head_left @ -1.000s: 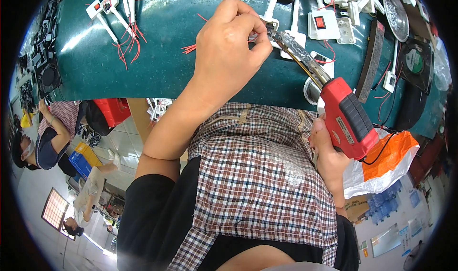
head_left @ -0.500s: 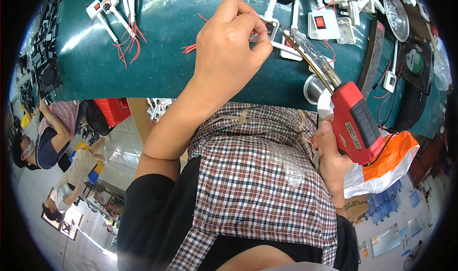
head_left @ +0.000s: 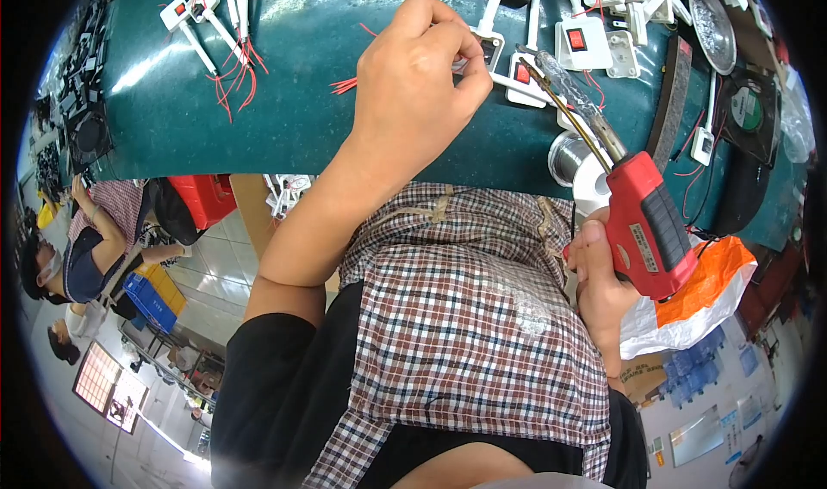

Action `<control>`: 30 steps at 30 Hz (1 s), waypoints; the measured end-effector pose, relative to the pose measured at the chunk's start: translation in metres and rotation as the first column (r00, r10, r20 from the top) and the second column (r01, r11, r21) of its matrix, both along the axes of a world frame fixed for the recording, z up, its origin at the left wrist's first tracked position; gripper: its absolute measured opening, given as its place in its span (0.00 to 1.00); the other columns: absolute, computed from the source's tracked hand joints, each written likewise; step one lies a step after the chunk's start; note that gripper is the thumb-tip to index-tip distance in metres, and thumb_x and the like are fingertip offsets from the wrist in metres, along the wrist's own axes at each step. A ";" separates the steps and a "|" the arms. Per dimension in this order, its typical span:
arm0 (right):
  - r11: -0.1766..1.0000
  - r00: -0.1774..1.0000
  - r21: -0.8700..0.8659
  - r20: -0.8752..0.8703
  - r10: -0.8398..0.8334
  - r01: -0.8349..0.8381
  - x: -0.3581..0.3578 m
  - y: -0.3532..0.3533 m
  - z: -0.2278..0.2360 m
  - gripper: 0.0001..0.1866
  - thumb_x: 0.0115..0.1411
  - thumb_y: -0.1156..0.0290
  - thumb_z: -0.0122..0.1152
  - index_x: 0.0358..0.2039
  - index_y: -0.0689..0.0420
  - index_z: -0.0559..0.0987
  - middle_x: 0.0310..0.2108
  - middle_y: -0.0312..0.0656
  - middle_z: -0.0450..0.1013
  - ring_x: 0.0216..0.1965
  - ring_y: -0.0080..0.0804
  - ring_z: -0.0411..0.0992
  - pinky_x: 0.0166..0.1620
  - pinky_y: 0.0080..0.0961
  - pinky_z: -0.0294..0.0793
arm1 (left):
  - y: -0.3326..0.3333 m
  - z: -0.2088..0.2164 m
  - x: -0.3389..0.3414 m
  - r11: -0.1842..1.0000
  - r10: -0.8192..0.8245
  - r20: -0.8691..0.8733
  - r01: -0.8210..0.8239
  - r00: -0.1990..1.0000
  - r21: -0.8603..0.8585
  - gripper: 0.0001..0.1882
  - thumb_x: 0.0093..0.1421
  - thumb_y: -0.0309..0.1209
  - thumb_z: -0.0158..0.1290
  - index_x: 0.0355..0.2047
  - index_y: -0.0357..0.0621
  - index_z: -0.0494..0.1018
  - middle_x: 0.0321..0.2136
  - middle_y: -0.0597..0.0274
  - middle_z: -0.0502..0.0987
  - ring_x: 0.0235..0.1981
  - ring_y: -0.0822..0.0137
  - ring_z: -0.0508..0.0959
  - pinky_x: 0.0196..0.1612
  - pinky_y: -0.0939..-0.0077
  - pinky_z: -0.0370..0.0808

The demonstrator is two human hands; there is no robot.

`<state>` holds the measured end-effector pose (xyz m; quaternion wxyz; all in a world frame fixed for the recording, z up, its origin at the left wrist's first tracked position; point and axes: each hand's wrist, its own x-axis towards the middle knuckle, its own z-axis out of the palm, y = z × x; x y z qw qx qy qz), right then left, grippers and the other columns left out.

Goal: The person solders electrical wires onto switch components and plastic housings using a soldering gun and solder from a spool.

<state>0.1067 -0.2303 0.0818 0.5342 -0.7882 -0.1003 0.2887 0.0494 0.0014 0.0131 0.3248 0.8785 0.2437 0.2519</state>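
Observation:
My left hand (head_left: 418,84) is over the green table, thumb and fingers pinched at the edge of a white plastic switch housing (head_left: 489,48). The exact grip is hidden behind the fingers. Red wires (head_left: 344,86) poke out left of this hand. In my right hand (head_left: 600,284) is a red soldering gun (head_left: 642,222), held by its body. Its long metal tip reaches up and left, ending just right of the left fingertips, above a white housing with a red rocker switch (head_left: 522,74). A solder wire spool (head_left: 567,160) lies under the gun's shaft.
More white switch pieces with red wires lie at the far left (head_left: 200,8) and far right (head_left: 586,44). A metal dish (head_left: 712,25), a dark curved bar (head_left: 670,101) and a black fan (head_left: 748,114) are on the right. Beside my right arm is an orange-and-white bag (head_left: 702,295). Co-workers sit at left.
The soldering gun has shifted slightly right, its tip drawing away from the left fingertips. My left hand has barely moved. At the far left, a person in the background has changed position.

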 end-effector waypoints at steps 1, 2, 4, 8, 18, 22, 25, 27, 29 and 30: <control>1.000 1.000 0.010 -0.002 -0.014 0.014 -0.001 0.003 0.001 0.06 0.60 0.78 0.59 0.36 0.66 0.72 0.22 0.38 0.68 0.14 0.16 0.59 0.20 0.17 0.64 | 0.000 0.000 -0.001 1.000 0.005 -0.015 -0.005 1.000 -0.002 0.05 0.50 0.22 0.62 0.28 0.37 0.78 0.32 0.62 0.76 0.28 0.69 0.79 0.33 0.78 0.78; 0.999 1.000 0.019 -0.004 -0.026 0.026 -0.001 0.005 0.002 0.06 0.60 0.79 0.58 0.36 0.66 0.72 0.22 0.38 0.68 0.14 0.16 0.59 0.20 0.17 0.64 | 0.002 0.001 -0.003 1.000 0.009 -0.014 -0.009 1.000 -0.001 0.05 0.50 0.22 0.62 0.28 0.37 0.78 0.32 0.62 0.76 0.28 0.69 0.79 0.33 0.78 0.78; 1.000 1.000 0.014 0.007 -0.021 0.021 -0.001 0.002 0.002 0.06 0.60 0.78 0.58 0.36 0.66 0.72 0.22 0.38 0.68 0.14 0.16 0.59 0.19 0.17 0.64 | 0.008 0.006 -0.004 0.999 -0.004 0.008 0.004 1.000 0.036 0.05 0.53 0.25 0.61 0.32 0.39 0.79 0.32 0.64 0.76 0.29 0.70 0.77 0.32 0.79 0.75; 1.000 1.000 0.031 0.029 -0.005 0.004 0.001 -0.001 0.002 0.05 0.61 0.78 0.58 0.35 0.66 0.72 0.23 0.38 0.68 0.14 0.16 0.58 0.19 0.17 0.63 | 0.040 0.024 -0.027 0.992 0.114 -0.055 -0.117 0.992 -0.048 0.04 0.54 0.28 0.59 0.31 0.44 0.77 0.28 0.61 0.75 0.27 0.66 0.76 0.32 0.71 0.73; 0.999 1.000 0.052 0.014 -0.012 0.011 0.000 0.001 0.001 0.05 0.61 0.78 0.57 0.34 0.65 0.72 0.22 0.38 0.67 0.14 0.16 0.58 0.18 0.17 0.63 | 0.047 0.016 -0.068 0.993 -0.006 -0.444 -0.049 0.896 -0.111 0.09 0.51 0.31 0.64 0.28 0.41 0.76 0.25 0.61 0.74 0.26 0.64 0.75 0.30 0.70 0.72; 0.998 0.999 0.062 0.033 0.004 -0.006 0.000 0.000 0.000 0.05 0.61 0.77 0.57 0.34 0.66 0.72 0.22 0.38 0.67 0.14 0.16 0.58 0.18 0.16 0.63 | 0.044 0.025 -0.064 0.997 0.011 -0.451 -0.042 0.892 -0.059 0.09 0.51 0.31 0.63 0.28 0.41 0.76 0.25 0.61 0.73 0.26 0.64 0.76 0.30 0.70 0.71; 0.998 1.000 0.058 0.022 -0.017 0.016 -0.002 0.001 0.002 0.05 0.61 0.77 0.57 0.34 0.66 0.72 0.22 0.38 0.67 0.14 0.16 0.58 0.19 0.17 0.63 | 0.043 0.033 -0.064 0.997 0.043 -0.469 -0.066 0.882 -0.032 0.09 0.52 0.31 0.63 0.29 0.41 0.76 0.25 0.61 0.73 0.25 0.65 0.76 0.29 0.70 0.71; 0.998 0.999 0.052 0.011 -0.037 0.037 -0.002 0.001 0.002 0.05 0.61 0.77 0.57 0.34 0.65 0.72 0.22 0.38 0.67 0.14 0.16 0.58 0.19 0.17 0.63 | 0.041 0.036 -0.063 0.997 0.060 -0.468 -0.078 0.882 -0.019 0.08 0.52 0.31 0.63 0.30 0.41 0.76 0.25 0.61 0.74 0.25 0.65 0.76 0.28 0.72 0.71; 1.000 1.000 0.020 0.012 0.002 -0.003 -0.001 -0.002 0.001 0.05 0.61 0.77 0.58 0.34 0.65 0.72 0.22 0.38 0.68 0.14 0.16 0.58 0.19 0.17 0.63 | 0.035 0.037 -0.058 0.899 0.117 -0.388 -0.264 0.914 -0.350 0.07 0.53 0.29 0.62 0.30 0.42 0.76 0.24 0.63 0.74 0.23 0.66 0.77 0.26 0.74 0.71; 1.000 1.000 0.020 0.011 0.002 -0.002 -0.002 -0.002 0.002 0.05 0.61 0.77 0.58 0.34 0.65 0.72 0.22 0.38 0.68 0.14 0.16 0.58 0.19 0.17 0.63 | 0.032 0.034 -0.055 0.899 0.117 -0.388 -0.264 0.914 -0.350 0.07 0.53 0.29 0.62 0.30 0.42 0.76 0.24 0.63 0.74 0.23 0.66 0.77 0.26 0.74 0.71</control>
